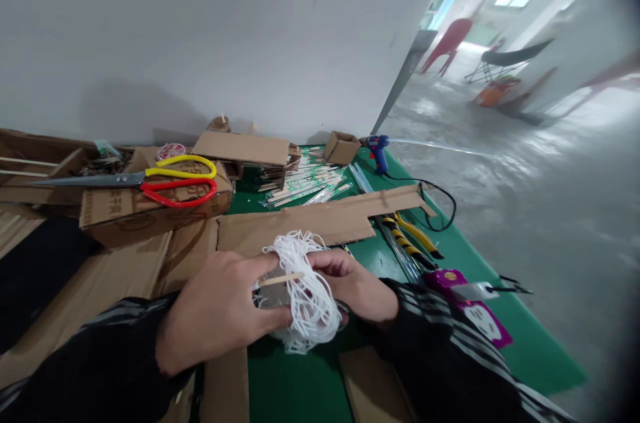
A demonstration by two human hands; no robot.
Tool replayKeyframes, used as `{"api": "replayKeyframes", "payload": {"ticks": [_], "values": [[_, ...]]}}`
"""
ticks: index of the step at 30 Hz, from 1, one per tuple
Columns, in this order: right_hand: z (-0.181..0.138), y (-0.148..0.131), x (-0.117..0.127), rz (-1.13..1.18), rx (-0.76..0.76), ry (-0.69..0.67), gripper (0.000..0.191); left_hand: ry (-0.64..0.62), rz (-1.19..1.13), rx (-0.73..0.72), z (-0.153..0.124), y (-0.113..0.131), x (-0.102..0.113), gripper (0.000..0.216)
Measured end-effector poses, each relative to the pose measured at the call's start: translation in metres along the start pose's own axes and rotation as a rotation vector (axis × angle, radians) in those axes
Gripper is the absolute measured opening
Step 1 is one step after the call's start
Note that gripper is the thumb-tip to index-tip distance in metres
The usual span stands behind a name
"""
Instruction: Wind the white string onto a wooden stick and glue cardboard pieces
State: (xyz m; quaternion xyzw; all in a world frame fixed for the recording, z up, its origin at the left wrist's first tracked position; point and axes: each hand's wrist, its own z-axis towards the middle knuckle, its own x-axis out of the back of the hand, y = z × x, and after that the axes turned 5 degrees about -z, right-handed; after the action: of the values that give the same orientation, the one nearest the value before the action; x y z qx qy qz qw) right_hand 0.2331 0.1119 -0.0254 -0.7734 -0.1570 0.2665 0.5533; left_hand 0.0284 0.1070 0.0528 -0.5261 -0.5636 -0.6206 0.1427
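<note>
Between my two hands is a bundle of white cord, wound in many loose loops around a greyish piece whose kind I cannot make out. A thin wooden stick sticks out across its left part. My left hand grips the bundle's left side, thumb below and fingers above. On the other side, my right hand is closed at the cord's right edge, its fingers curled and partly hidden behind the loops. The bundle is held above the green table.
Scissors with yellow and red handles lie on a cardboard box. Behind are packed wooden sticks and a blue glue gun. Pliers, a purple power strip and a cardboard strip lie near my hands.
</note>
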Motion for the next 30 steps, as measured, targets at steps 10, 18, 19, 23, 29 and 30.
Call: {"api": "replayKeyframes", "payload": {"ticks": [10, 18, 19, 23, 29, 30], "values": [[0.0, -0.004, -0.001, -0.135, -0.079, -0.127, 0.054, 0.097, -0.051, -0.195, 0.003, -0.022, -0.009, 0.027], [0.002, 0.0, -0.003, -0.147, -0.077, -0.171, 0.048, 0.186, -0.03, -0.215, 0.004, -0.021, -0.018, 0.031], [0.003, -0.001, -0.004, -0.151, -0.075, -0.172, 0.049, 0.206, -0.03, -0.228, 0.004, -0.021, -0.02, 0.031], [0.003, -0.002, -0.007, -0.161, -0.07, -0.181, 0.05, 0.283, -0.042, -0.279, 0.004, -0.023, -0.028, 0.028], [-0.001, 0.006, -0.007, -0.117, -0.075, -0.208, 0.053, 0.261, -0.078, -0.256, 0.008, -0.026, -0.032, 0.03], [-0.002, 0.007, -0.007, -0.095, -0.077, -0.218, 0.054, 0.222, -0.096, -0.249, 0.009, -0.026, -0.031, 0.03]]}}
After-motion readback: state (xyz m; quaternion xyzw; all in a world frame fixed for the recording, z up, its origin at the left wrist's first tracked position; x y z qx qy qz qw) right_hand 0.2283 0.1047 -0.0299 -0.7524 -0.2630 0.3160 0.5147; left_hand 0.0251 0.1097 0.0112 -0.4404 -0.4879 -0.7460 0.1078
